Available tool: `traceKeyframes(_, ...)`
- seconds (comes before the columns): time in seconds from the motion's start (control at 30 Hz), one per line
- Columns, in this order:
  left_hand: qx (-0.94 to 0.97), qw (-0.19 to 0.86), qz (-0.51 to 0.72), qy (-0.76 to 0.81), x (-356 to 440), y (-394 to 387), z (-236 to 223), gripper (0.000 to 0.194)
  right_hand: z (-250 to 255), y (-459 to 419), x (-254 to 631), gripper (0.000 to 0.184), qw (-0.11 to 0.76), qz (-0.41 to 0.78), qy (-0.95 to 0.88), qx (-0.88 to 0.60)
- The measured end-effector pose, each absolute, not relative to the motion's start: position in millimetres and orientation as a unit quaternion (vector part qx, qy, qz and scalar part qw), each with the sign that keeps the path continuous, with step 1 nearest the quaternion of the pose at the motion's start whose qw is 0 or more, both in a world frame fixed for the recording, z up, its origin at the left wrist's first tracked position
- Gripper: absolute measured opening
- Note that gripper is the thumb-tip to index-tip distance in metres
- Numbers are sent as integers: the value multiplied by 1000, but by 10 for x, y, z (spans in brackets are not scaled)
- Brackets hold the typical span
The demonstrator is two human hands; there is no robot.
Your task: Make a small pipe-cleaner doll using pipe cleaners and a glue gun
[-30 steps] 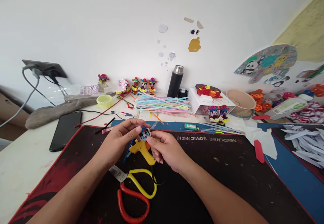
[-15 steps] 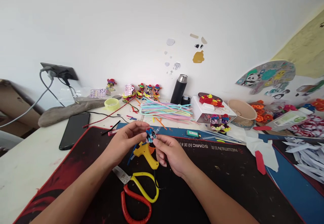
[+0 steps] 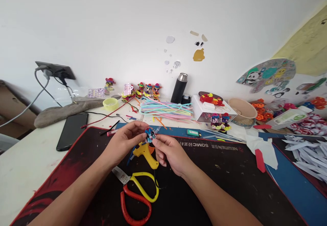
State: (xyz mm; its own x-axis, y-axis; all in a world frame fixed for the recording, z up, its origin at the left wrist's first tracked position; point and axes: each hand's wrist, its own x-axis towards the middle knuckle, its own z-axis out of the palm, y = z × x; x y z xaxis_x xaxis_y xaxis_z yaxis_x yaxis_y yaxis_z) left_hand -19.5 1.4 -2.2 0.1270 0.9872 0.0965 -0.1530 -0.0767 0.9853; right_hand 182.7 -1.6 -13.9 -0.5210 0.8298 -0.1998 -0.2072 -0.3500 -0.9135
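Note:
Between my two hands is a small doll head (image 3: 150,135), blue, black and white, held above the mat. My left hand (image 3: 129,138) pinches its left side with thumb and fingers. My right hand (image 3: 167,149) grips its lower right edge, with the other fingers curled below. Just under the head lies a yellow glue gun (image 3: 146,155), partly hidden by my hands. Nearer to me, scissors (image 3: 136,188) with one yellow and one red handle rest on the mat, their blades partly covered by my left forearm.
The dark mat (image 3: 204,178) covers the table's front. Behind it lie a pipe cleaner bundle (image 3: 166,109), a black thermos (image 3: 179,88) and several small dolls (image 3: 149,90). A phone (image 3: 72,131) and driftwood (image 3: 66,112) are at left. White paper strips (image 3: 306,156) lie at right.
The camera view has tilted and shifted slightly. Both hands keep hold of the doll head, which has turned a little between the fingers. Scissors and glue gun stay in place.

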Motion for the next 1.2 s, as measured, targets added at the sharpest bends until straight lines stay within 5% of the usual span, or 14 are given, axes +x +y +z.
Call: traceKeyframes(1.2, 545, 512, 487, 453, -221, 20, 4, 34, -130, -16, 1833, 49, 336, 747, -455, -350)
